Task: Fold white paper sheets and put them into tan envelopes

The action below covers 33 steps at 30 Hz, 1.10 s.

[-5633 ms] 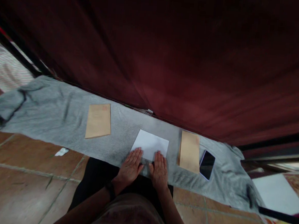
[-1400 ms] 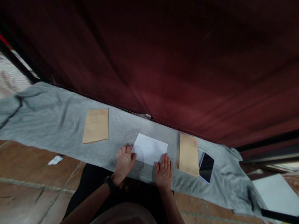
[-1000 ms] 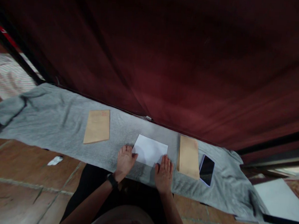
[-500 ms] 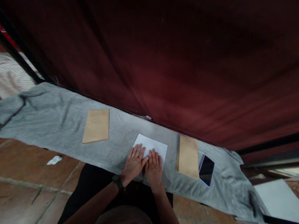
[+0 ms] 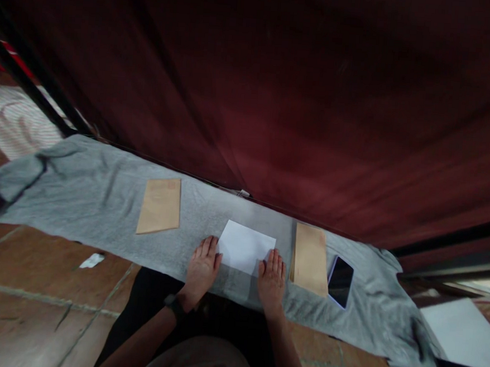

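Observation:
A folded white sheet of paper lies on a grey cloth spread over the tiled floor. My left hand lies flat at the sheet's left near corner, fingers stretched out, touching its edge. My right hand lies flat at the right near corner, fingers together and extended. Neither hand holds anything. A dark band is on my left wrist.
A brown envelope lies on the cloth to the left, a stack of brown envelopes to the right, then a dark phone. A dark red curtain hangs behind. White sheets lie far right; a paper scrap lies on the tiles.
Half a second ago both hands pressed side by side on the middle of the sheet. They have slid apart to its left and right near corners.

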Tool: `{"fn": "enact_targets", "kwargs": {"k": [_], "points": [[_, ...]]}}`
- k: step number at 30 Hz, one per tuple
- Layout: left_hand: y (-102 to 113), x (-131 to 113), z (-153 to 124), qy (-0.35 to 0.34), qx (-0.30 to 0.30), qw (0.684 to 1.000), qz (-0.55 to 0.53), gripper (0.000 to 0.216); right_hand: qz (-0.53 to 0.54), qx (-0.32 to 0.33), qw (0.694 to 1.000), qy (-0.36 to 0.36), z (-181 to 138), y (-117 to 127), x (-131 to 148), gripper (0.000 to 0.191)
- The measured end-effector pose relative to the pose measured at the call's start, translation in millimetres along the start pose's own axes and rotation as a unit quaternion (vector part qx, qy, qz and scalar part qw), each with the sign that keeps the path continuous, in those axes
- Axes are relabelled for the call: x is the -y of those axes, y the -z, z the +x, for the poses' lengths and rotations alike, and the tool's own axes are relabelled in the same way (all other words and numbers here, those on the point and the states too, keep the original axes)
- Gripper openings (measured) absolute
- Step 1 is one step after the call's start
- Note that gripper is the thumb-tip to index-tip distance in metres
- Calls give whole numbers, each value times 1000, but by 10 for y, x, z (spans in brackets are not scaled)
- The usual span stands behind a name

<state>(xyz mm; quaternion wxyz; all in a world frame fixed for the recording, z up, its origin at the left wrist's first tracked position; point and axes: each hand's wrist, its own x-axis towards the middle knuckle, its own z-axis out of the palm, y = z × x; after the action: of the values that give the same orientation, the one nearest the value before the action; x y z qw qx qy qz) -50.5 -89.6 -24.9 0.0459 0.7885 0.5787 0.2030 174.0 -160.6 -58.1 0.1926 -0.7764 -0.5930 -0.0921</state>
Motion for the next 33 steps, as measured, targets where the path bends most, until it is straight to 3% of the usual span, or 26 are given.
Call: {"fn": "enact_targets", "kwargs": {"k": [6,9,14,20,27,33], "points": [[-168,-355,84,-171,31,984,-28,54,52,48,996,51,191,6,207,55],[-321,-504,181,-201,60,978,-15,57,75,81,990,88,343,-30,341,53],[-465,-503,344,-183,74,980,1,56,62,101,988,96,475,-112,398,51],[-494,-423,486,-155,76,985,1,55,39,60,994,80,478,-170,379,52],[-423,-344,489,-62,58,996,1,62,9,51,998,25,438,-177,338,56],[-321,-300,411,2,45,999,27,69,32,14,999,27,383,-194,228,61]]}}
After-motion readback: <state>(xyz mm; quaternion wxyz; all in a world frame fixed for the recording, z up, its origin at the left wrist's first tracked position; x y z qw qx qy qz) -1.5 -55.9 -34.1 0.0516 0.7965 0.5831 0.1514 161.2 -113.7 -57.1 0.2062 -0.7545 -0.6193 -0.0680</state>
